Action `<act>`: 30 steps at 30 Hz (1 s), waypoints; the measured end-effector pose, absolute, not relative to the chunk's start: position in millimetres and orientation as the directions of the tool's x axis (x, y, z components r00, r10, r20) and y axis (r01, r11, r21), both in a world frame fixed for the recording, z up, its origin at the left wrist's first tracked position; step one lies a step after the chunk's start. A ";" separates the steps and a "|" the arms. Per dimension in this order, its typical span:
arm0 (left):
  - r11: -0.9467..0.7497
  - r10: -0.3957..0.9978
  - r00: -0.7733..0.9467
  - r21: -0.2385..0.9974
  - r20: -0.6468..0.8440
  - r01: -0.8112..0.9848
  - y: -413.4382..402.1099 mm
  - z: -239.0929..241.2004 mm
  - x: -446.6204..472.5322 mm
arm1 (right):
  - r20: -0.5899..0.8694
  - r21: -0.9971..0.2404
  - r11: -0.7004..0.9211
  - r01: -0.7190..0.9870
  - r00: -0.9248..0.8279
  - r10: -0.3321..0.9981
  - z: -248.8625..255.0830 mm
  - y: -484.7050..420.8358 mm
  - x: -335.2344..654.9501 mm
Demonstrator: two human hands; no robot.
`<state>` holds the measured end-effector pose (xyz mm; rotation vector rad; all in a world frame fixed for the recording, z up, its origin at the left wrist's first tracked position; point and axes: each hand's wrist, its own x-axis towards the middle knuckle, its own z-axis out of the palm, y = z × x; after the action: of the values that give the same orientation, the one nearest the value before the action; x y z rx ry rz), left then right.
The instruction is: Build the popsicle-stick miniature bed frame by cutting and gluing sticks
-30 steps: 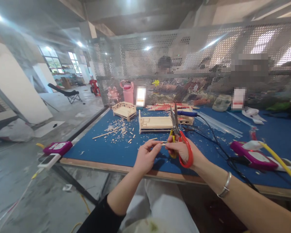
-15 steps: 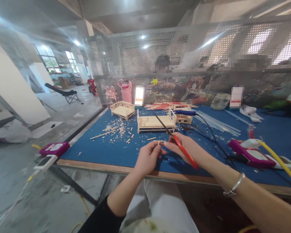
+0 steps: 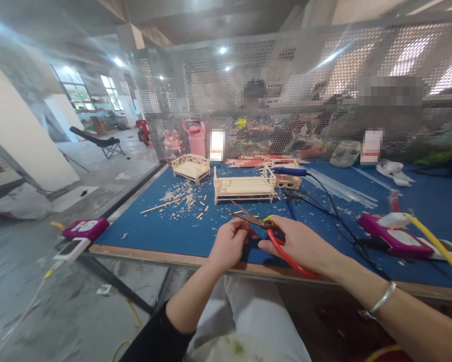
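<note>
My right hand [image 3: 297, 241] grips red-handled scissors [image 3: 250, 218], its thumb and fingers around the handles. The blades are parted and point left, just above the fingertips of my left hand [image 3: 229, 244]. That hand is closed in a pinch on a small wooden stick, which the fingers and blades now mostly hide. Straight ahead of my hands stands a miniature bed-like frame of pale sticks [image 3: 244, 187]. A smaller bench-like model [image 3: 191, 168] is behind it to the left, and another stick model [image 3: 289, 178] is partly hidden to the right.
Stick offcuts [image 3: 188, 198] litter the blue tabletop [image 3: 146, 231]. A blue-handled glue gun or soldering tool [image 3: 289, 172] trails a black cable. Clear glue sticks [image 3: 341, 188] and red sticks [image 3: 256, 162] lie behind. A purple power strip [image 3: 391, 239] is at right; people sit beyond the mesh screen [image 3: 203, 75].
The scissors have swung down from pointing up and away to lying nearly level, with blades parted over my left fingertips. My right hand has shifted slightly right and lower; my left stays pinched.
</note>
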<state>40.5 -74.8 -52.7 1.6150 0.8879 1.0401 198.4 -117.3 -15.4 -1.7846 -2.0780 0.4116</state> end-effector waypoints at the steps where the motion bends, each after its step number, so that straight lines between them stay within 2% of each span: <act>1: -0.260 0.905 0.366 0.963 0.217 0.073 -74.8 -53.0 40.1 | 0.105 -0.449 0.164 0.878 -0.130 0.986 -15.5 -117.0 198.0; 12: -0.274 0.913 0.332 0.959 0.236 0.072 -76.6 -50.3 39.7 | 0.293 -0.304 0.261 0.916 -0.171 0.941 -22.4 -117.3 202.0; 21: -0.272 0.913 0.335 0.959 0.233 0.075 -77.8 -50.4 38.6 | 0.227 -0.354 0.255 0.900 -0.182 0.957 -20.7 -117.5 201.9; 25: -0.267 0.913 0.339 0.961 0.228 0.072 -78.3 -49.2 38.6 | 0.173 -0.385 0.194 0.902 -0.135 0.975 -18.4 -119.9 201.3; 30: -0.200 0.938 0.300 0.978 0.174 0.058 -75.9 -49.5 39.0 | 0.103 -0.308 0.104 0.946 -0.075 0.992 -24.6 -120.9 206.0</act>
<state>39.0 -75.9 -49.5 1.5388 0.9495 1.0741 206.0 -120.9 -24.6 -1.9155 -2.1011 0.2315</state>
